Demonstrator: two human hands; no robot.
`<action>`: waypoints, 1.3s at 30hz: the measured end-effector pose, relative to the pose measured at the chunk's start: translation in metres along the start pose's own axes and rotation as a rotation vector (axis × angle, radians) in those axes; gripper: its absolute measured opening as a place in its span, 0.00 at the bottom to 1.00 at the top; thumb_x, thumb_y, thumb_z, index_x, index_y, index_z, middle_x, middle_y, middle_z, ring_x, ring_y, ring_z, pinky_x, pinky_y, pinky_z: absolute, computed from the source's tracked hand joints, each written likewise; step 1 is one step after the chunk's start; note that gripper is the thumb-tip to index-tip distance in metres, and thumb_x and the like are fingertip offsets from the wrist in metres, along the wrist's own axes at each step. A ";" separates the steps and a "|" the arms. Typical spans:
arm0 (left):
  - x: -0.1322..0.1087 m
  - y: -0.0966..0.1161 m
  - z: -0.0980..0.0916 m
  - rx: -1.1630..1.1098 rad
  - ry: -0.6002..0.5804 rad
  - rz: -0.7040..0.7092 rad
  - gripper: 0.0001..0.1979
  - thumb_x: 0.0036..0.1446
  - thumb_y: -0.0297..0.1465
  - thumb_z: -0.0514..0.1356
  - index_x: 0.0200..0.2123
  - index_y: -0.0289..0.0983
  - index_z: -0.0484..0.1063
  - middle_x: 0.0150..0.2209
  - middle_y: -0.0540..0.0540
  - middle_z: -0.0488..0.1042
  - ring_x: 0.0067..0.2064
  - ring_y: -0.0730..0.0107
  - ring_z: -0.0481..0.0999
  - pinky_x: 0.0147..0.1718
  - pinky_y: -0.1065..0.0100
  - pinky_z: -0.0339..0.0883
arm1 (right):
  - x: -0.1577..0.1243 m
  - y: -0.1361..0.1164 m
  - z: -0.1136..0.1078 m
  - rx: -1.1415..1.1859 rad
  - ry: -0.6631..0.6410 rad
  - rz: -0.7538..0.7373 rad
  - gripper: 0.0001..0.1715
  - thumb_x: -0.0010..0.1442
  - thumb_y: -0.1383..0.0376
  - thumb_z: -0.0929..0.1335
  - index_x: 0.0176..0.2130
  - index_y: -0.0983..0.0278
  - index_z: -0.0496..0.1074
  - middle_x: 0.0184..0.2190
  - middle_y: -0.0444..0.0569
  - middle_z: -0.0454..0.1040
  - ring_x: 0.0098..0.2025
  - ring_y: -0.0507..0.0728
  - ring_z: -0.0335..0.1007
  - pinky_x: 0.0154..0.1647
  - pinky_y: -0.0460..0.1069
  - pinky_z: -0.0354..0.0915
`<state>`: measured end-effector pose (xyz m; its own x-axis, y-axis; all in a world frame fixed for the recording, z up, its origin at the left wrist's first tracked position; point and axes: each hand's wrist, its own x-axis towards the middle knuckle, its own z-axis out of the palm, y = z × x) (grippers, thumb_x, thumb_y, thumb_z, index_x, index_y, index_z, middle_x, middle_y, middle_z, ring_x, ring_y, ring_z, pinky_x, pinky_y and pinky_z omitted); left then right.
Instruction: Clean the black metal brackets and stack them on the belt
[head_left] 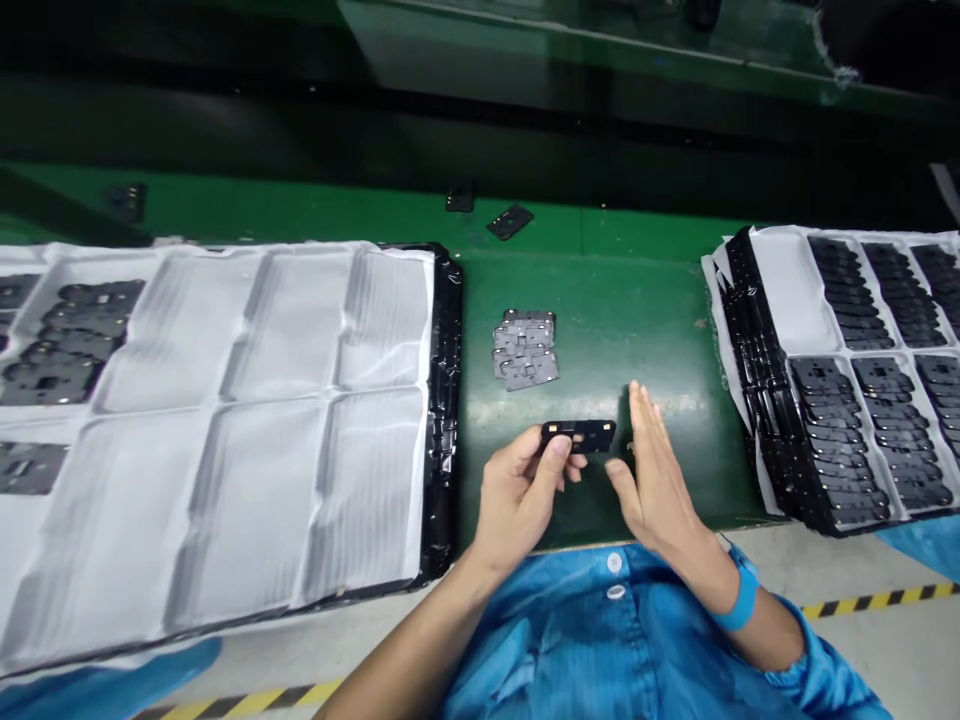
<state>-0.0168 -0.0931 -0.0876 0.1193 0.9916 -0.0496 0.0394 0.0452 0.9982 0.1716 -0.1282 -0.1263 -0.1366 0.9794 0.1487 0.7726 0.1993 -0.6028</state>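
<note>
My left hand [521, 495] grips a flat black plastic part [589, 436] by its left end, thumb in front. The part has cut-outs and small gold-coloured spots near its ends. To its right, my right hand [656, 480] is held flat with the fingers stretched out and the thumb apart; it holds nothing. Just beyond the hands, a small overlapping pile of similar plates [525, 350] lies on the green work surface [607, 340].
On the left is a stack of trays with a white compartmented liner [262, 480], a few compartments holding black parts [64, 340]. Another tray stack [757, 370] at the right holds rows of parts [836, 440]. Loose parts [510, 222] lie along the back ledge [300, 210].
</note>
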 end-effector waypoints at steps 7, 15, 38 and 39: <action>0.000 -0.006 0.000 0.004 0.017 -0.014 0.21 0.72 0.47 0.62 0.36 0.35 0.79 0.27 0.47 0.81 0.25 0.74 0.77 0.25 0.74 0.74 | 0.003 0.019 -0.005 -0.054 0.099 0.077 0.46 0.80 0.55 0.57 0.81 0.57 0.25 0.83 0.58 0.37 0.84 0.70 0.34 0.80 0.77 0.43; 0.000 -0.003 -0.002 -0.003 0.037 -0.006 0.22 0.71 0.48 0.62 0.35 0.35 0.78 0.26 0.47 0.79 0.25 0.75 0.76 0.26 0.75 0.74 | 0.009 -0.002 0.008 0.073 0.003 0.000 0.44 0.81 0.55 0.56 0.82 0.58 0.27 0.83 0.56 0.42 0.83 0.66 0.38 0.81 0.73 0.46; 0.005 0.003 0.000 -0.015 0.075 0.012 0.22 0.71 0.49 0.63 0.35 0.35 0.78 0.28 0.47 0.79 0.26 0.74 0.76 0.26 0.72 0.73 | 0.012 -0.006 0.007 0.295 0.017 0.018 0.41 0.82 0.59 0.54 0.82 0.54 0.27 0.82 0.52 0.47 0.82 0.61 0.46 0.79 0.67 0.55; 0.005 0.004 0.000 -0.015 0.082 0.012 0.22 0.71 0.49 0.63 0.36 0.35 0.78 0.28 0.47 0.80 0.26 0.73 0.76 0.26 0.72 0.73 | 0.012 -0.007 0.006 0.340 0.025 0.040 0.39 0.82 0.58 0.53 0.82 0.53 0.29 0.82 0.51 0.47 0.82 0.61 0.48 0.78 0.66 0.57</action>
<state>-0.0161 -0.0878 -0.0843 0.0379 0.9987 -0.0351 0.0235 0.0343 0.9991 0.1606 -0.1175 -0.1245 -0.0916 0.9865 0.1360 0.5254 0.1639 -0.8349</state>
